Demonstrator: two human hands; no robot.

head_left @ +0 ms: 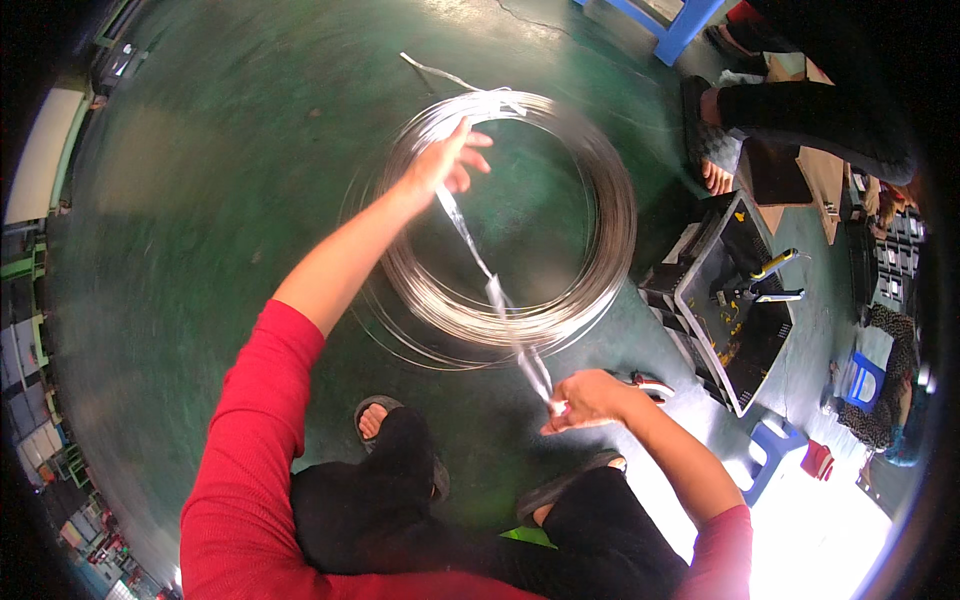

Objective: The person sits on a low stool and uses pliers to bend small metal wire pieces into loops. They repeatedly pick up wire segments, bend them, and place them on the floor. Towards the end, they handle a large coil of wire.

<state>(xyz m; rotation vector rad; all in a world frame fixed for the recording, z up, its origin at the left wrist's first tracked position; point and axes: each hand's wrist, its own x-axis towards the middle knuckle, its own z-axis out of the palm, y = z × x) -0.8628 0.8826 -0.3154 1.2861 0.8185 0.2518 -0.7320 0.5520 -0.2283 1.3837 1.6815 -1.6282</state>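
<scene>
A large coil of thin silvery wire (622,215) lies on the floor in front of me. My left hand (447,168) is over its upper left side, fingers loosely apart. A shiny, see-through plastic strip (465,232), twisted and blurred, slants from beneath that hand across the coil. My right hand (592,400) pinches the strip's near end, just off the coil's lower right edge. More pale wrapping shows at the top of the coil, where a loose tail (432,70) sticks out to the upper left. Whether my left hand touches the wire is hidden.
On the right stands a black crate (690,310) with a yellow-handled tool (775,264) and pliers-like handles (779,295). Another person's foot (716,175) is beyond it. A blue stool (772,455) stands lower right, another blue stool (685,30) at the top.
</scene>
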